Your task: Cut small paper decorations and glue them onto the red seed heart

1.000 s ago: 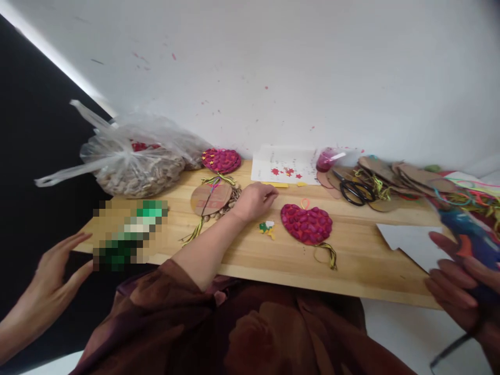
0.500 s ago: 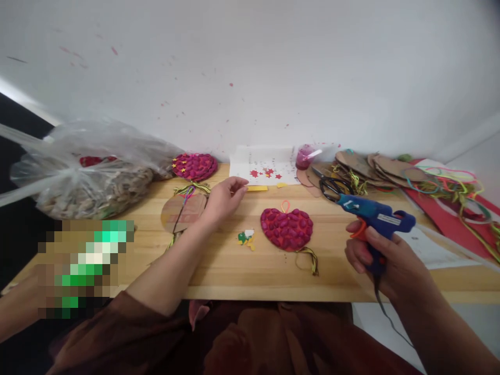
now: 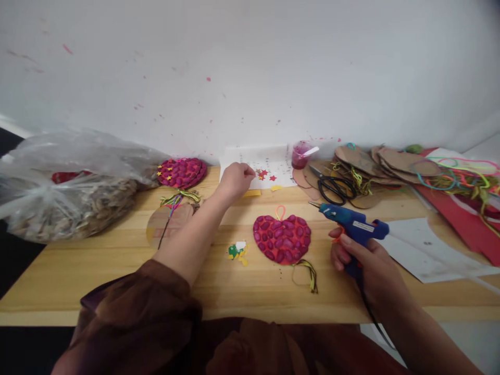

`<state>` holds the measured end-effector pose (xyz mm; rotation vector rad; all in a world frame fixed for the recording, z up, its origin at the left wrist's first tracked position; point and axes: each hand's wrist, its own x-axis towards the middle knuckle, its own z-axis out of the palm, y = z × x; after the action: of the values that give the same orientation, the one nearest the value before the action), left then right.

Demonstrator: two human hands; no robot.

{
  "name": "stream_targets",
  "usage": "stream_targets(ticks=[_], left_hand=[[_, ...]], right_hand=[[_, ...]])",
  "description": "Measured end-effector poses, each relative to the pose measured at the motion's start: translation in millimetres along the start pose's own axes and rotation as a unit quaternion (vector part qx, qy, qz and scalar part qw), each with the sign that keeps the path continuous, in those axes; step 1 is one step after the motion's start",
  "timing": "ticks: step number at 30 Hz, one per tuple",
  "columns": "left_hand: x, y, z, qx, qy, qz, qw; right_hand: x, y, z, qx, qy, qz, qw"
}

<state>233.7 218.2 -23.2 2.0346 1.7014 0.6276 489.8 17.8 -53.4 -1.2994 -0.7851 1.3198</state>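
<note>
My left hand [image 3: 235, 178] reaches across the wooden table [image 3: 117, 271], its fingers pinched together at the edge of a white sheet [image 3: 273, 156] beside small red stars [image 3: 266, 174]. What the fingers hold is too small to make out. My right hand [image 3: 363, 263] grips a blue glue gun [image 3: 353, 224] by the handle. Its nozzle points left, just right of a magenta heart [image 3: 282, 238] covered in seeds that lies flat between my hands. The gun's cord drops off the table's front edge.
A plastic bag of seeds [image 3: 66, 182] fills the left. A round magenta piece [image 3: 182, 172] and a cardboard disc [image 3: 170, 224] lie near it. Scissors [image 3: 332, 185], a pink cup [image 3: 301, 154], cardboard cut-outs [image 3: 375, 161], coloured cords [image 3: 457, 177] and papers [image 3: 422, 245] crowd the right.
My left hand has moved from the table up to the white sheet. My right hand has brought the glue gun in from the right toward the heart. Another hand at the left has left view.
</note>
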Motion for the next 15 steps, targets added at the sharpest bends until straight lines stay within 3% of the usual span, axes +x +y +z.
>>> stream_targets(ticks=[4,9,15], left_hand=[[13.7,-12.6,-4.5,0.019,0.041,-0.021,0.999],[17.6,-25.4,-4.6,0.003,0.032,-0.063,0.997],[25.2,-1.6,19.1,0.034,-0.005,0.033,0.999]], right_hand=[[-0.6,0.4,-2.5,-0.004,0.002,0.010,1.000],[-0.4,1.8,-3.0,-0.017,-0.002,0.013,1.000],[-1.9,0.3,0.3,-0.058,-0.002,0.013,0.998]])
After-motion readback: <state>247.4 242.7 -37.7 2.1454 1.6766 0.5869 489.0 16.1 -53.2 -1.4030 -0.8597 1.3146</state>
